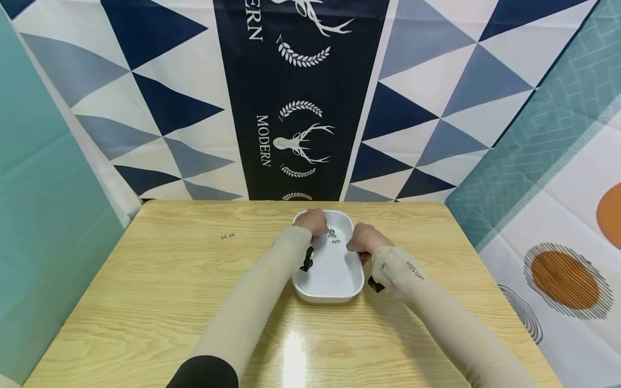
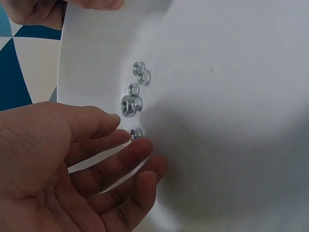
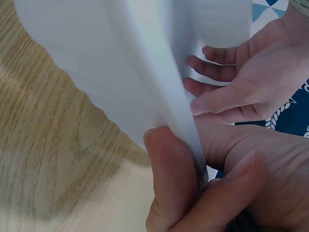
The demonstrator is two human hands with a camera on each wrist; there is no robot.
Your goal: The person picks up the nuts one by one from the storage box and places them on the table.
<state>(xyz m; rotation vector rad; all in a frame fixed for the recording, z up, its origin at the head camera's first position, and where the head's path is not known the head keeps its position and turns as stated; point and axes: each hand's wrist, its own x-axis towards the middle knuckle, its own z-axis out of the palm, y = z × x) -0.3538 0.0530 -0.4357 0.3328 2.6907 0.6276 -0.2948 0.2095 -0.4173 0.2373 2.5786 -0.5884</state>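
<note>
A white rectangular plastic tub (image 1: 335, 277) stands on the table. Inside lie several small silvery flange nuts (image 2: 143, 77) and a larger hex nut (image 2: 127, 106), grouped near one end. My left hand (image 2: 91, 164) reaches into the tub with loosely bent, spread fingers, nothing gripped between them. Its index fingertip is right beside one small nut (image 2: 136, 133). On the opposite long side, my right hand (image 1: 366, 240) grips the tub's rim. The right wrist view has fingers (image 3: 169, 169) on the outer wall and the rest of that hand on the other side of the rim.
Two small nuts (image 1: 228, 236) lie on the wooden table (image 1: 170, 291), left of the tub. A patterned cloth (image 1: 296, 151) hangs behind the table's back edge, with more hangings at both sides.
</note>
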